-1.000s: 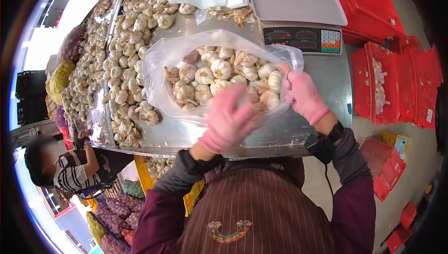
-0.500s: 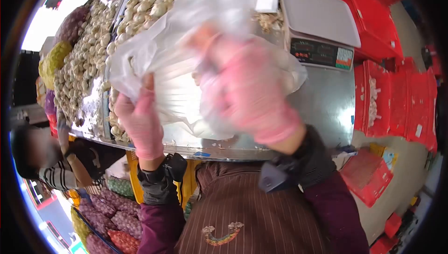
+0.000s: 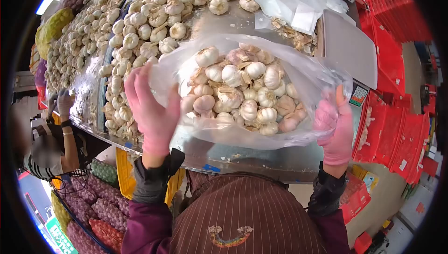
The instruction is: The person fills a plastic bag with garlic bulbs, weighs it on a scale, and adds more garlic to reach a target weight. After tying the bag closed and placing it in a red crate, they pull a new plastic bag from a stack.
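Note:
A clear plastic bag (image 3: 224,135) lies on the metal table with its mouth spread wide, and many garlic bulbs (image 3: 248,109) show inside. My left hand (image 3: 151,107), in a pink glove, is at the bag's left edge. Its fingers are apart and the thumb points up beside the bulbs; whether it touches the plastic is hard to see. On the right side, my right hand (image 3: 333,125), also pink-gloved, is closed on the bag's rim with the thumb up. Loose garlic bulbs (image 3: 156,16) are heaped just beyond my left hand.
A scale (image 3: 350,48) stands at the right, with white plastic bags (image 3: 291,0) and dry garlic skins (image 3: 294,34) near it. Red crates (image 3: 392,132) are stacked beyond the table. Another person's hand (image 3: 64,102) is at the far left, above mesh sacks (image 3: 95,193).
The bag was blurred and being handled by both hands; now it is spread open with garlic bulbs visible inside. My right hand has moved right, and the left hand's fingers have opened.

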`<action>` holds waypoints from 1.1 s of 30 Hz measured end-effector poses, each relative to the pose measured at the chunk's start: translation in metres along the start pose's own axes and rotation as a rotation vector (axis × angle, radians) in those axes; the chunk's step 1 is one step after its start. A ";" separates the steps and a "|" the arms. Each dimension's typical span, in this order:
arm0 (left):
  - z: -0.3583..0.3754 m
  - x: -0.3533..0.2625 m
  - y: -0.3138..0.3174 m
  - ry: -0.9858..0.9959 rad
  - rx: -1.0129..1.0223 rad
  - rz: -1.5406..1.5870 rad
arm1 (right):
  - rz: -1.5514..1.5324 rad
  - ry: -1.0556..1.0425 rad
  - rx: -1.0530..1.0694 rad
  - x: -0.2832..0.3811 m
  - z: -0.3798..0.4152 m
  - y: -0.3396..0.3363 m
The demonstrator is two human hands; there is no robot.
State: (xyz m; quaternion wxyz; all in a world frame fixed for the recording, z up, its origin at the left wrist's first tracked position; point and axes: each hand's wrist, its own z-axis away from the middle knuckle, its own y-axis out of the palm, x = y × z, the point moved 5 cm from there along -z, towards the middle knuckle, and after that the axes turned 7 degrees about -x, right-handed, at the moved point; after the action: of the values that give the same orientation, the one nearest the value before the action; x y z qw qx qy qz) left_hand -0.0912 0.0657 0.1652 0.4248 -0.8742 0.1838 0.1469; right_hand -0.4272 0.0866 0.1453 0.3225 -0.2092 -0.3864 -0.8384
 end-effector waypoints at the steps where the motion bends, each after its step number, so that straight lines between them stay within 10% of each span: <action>1: -0.006 -0.034 -0.006 0.201 0.013 0.016 | 0.050 0.012 -0.123 0.000 0.003 0.000; 3: 0.009 -0.058 0.034 0.342 0.539 0.176 | 0.181 0.021 -0.113 0.000 0.007 0.007; 6: 0.022 -0.023 0.111 0.281 0.563 -0.172 | 0.312 -0.056 -0.140 -0.003 0.009 0.012; 10: 0.014 -0.050 0.159 0.157 0.587 0.254 | 0.307 -0.058 -0.160 -0.019 0.006 0.005; 17: 0.109 -0.181 0.134 0.759 0.939 0.361 | 0.254 -0.254 -0.334 -0.003 -0.005 -0.048; 19: 0.075 -0.168 0.101 0.570 0.891 0.590 | 0.274 -0.193 -0.308 -0.003 0.011 -0.065; 23: 0.030 -0.016 0.095 -0.114 0.108 -0.301 | 0.334 -0.201 -0.237 0.003 0.020 -0.052; 25: 0.071 0.064 0.146 -1.114 0.518 0.675 | 0.377 -0.259 -0.142 -0.010 0.006 -0.031; 26: 0.071 0.074 0.142 -1.087 0.531 0.674 | 0.472 -0.335 -0.087 -0.020 -0.005 -0.021; 28: 0.058 0.052 0.118 0.123 0.659 -0.019 | 1.381 -1.029 0.064 -0.025 0.007 0.058; 29: 0.050 0.057 0.104 0.096 0.550 -0.121 | 1.409 -1.222 0.067 -0.036 0.013 0.084; 31: 0.021 0.060 0.069 -0.043 0.469 -0.215 | 0.042 -0.134 0.327 -0.049 0.024 0.106; 32: 0.005 0.055 0.048 -0.464 0.340 0.349 | 0.032 -0.141 0.327 -0.032 0.032 0.098; 33: -0.021 0.016 0.033 -0.630 0.260 0.598 | 0.592 -0.658 0.202 0.003 0.045 0.080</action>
State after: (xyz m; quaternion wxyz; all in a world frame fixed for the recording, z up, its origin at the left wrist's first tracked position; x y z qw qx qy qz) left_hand -0.0896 0.0270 0.1490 0.5053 -0.6347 0.3069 0.4977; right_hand -0.3680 0.0813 0.2159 0.4272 -0.5334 -0.4717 -0.5572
